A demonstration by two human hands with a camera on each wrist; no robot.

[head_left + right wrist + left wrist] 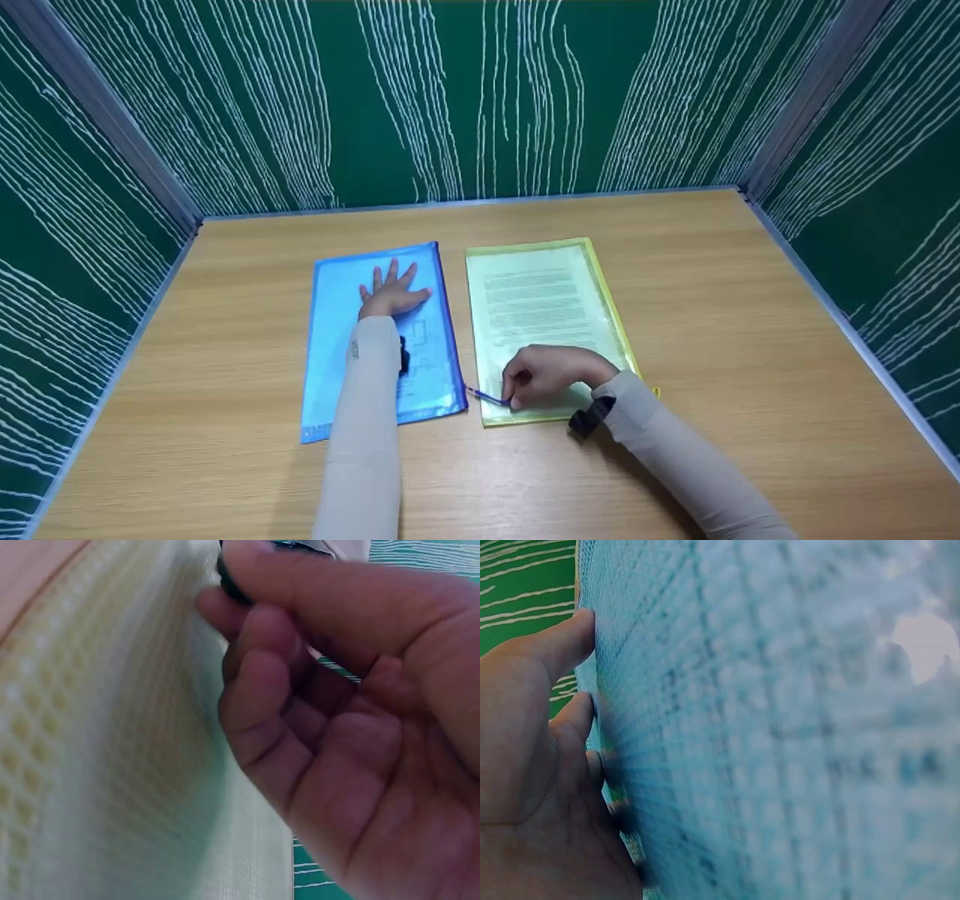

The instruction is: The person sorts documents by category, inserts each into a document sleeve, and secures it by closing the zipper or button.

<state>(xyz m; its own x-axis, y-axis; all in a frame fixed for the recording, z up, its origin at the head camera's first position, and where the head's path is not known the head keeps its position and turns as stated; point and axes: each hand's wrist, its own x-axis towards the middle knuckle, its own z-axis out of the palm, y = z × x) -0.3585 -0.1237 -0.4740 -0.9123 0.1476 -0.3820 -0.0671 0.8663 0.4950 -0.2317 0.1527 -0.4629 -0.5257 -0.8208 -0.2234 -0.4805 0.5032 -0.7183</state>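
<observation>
yellow pouch (547, 315) beside blue pouch (379, 337), apparently touching

Desk booth, wooden tabletop (675, 300), green panel walls (480, 97) with white streaks, metal edging

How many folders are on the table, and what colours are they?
Blue zip folder, under the flat left hand: 1
Yellow zip folder, under the right hand, which pinches the blue zipper pull: 1
Total: 2 folders
</observation>
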